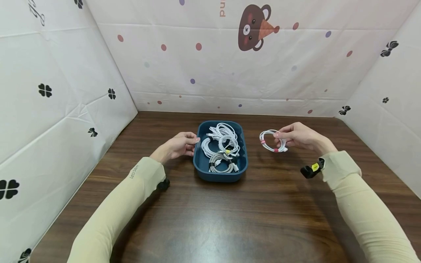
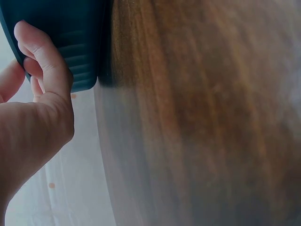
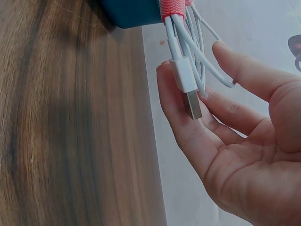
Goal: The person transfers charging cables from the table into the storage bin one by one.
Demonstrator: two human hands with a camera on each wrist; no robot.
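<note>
A coiled white USB cable (image 1: 270,149) with red ties is pinched between the thumb and fingers of my right hand (image 1: 300,136), held above the table to the right of the box. Its metal USB plug (image 3: 193,104) hangs by the fingers in the right wrist view. My left hand (image 1: 182,145) grips the left rim of a dark blue plastic box (image 1: 219,177). Inside the box lie several coiled white cables (image 1: 227,137) and, nearer the front, a greyish coiled cable (image 1: 222,168) with dark ties. In the left wrist view, fingers (image 2: 49,61) lie against the box's side.
The box stands on a brown wood-grain table (image 1: 210,219). White printed sheets (image 1: 210,65) rise behind the table and at both sides. A black strap device with a yellow label (image 1: 315,167) is on the right wrist.
</note>
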